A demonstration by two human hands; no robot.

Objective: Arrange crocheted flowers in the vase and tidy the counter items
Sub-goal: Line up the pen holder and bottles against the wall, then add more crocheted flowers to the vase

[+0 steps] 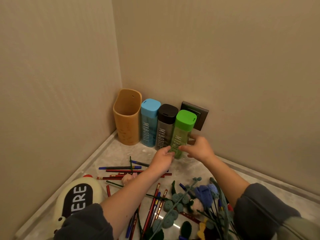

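- Crocheted flowers point(204, 196) lie in a loose heap on the near right of the desk point(119, 153), their stems crossing.
- A green bottle point(183, 129) stands upright at the right end of a row along the back wall. It is just beside a black bottle point(165, 125), then a blue bottle point(149, 122), then an open tan vase point(127, 118) in the corner.
- The left hand point(162, 159) has its grip pinching the green bottle's lower part from the left.
- The right hand point(199, 148) has its grip curled round the same bottle from the right.
- Pencils and pens point(110, 178) lie scattered under and around the left forearm.
- A plush toy point(76, 196) lies at the near left.
- A wall socket point(201, 115) sits behind the green bottle.
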